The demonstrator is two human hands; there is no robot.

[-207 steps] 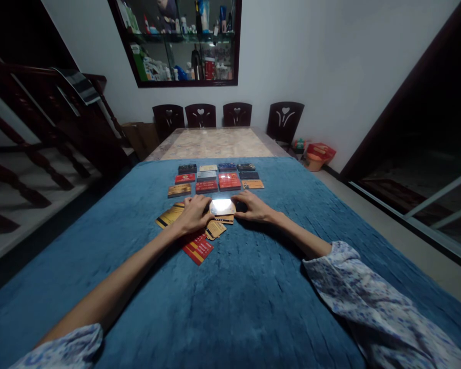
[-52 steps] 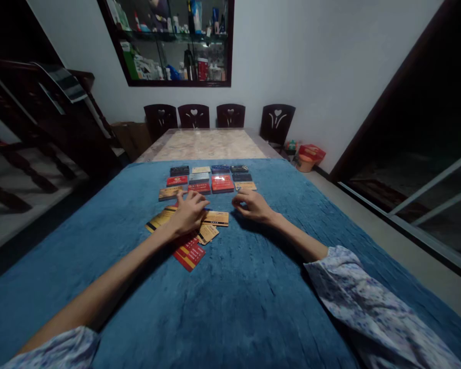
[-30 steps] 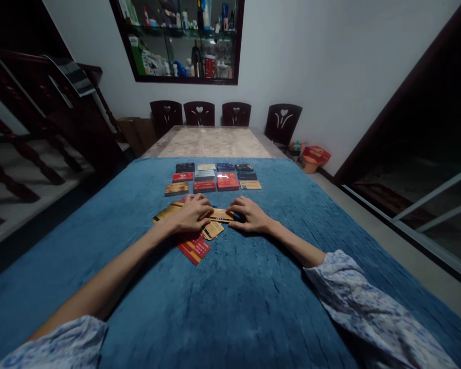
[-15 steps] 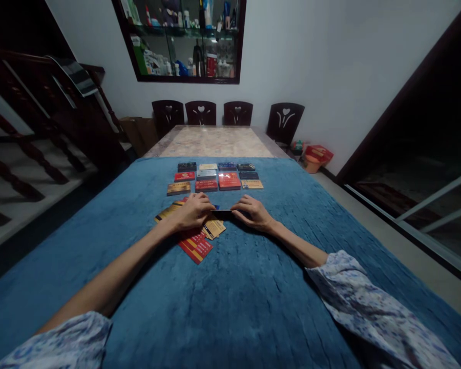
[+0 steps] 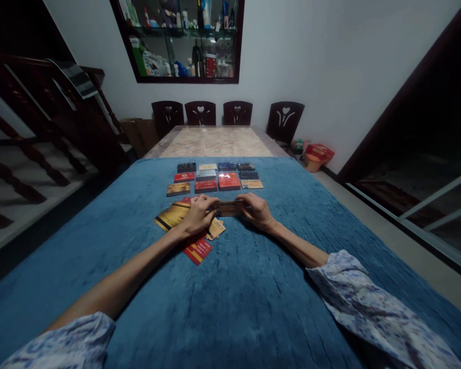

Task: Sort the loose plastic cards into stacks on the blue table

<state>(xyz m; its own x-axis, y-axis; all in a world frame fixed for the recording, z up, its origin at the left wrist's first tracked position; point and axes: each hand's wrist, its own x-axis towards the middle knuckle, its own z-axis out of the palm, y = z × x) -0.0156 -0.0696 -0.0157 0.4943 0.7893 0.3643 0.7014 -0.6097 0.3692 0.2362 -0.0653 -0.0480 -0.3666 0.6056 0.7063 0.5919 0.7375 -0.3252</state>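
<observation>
Between my two hands a card (image 5: 229,208), brownish on the side facing me, is held on edge by its short ends; whether it is one card or several I cannot tell. My left hand (image 5: 200,215) pinches its left end and my right hand (image 5: 255,210) its right end. Partly under my left hand lie loose cards: a gold card (image 5: 172,215) with a dark stripe, a red card (image 5: 198,250) with a yellow band, and small yellow cards (image 5: 215,228). Just beyond my hands, stacks of cards stand in rows, among them a red stack (image 5: 229,180) and a gold-brown stack (image 5: 178,188).
A blue cloth (image 5: 230,297) covers the near part of the table, and the bare marbled tabletop (image 5: 215,141) shows beyond it. Dark chairs (image 5: 238,113) line the far end. A red bag sits in an orange bin (image 5: 314,163) on the floor at the right.
My hands have tipped the held card upright, from a thin dark edge to a visible brownish face. My left hand has shifted slightly right, uncovering more of the gold card.
</observation>
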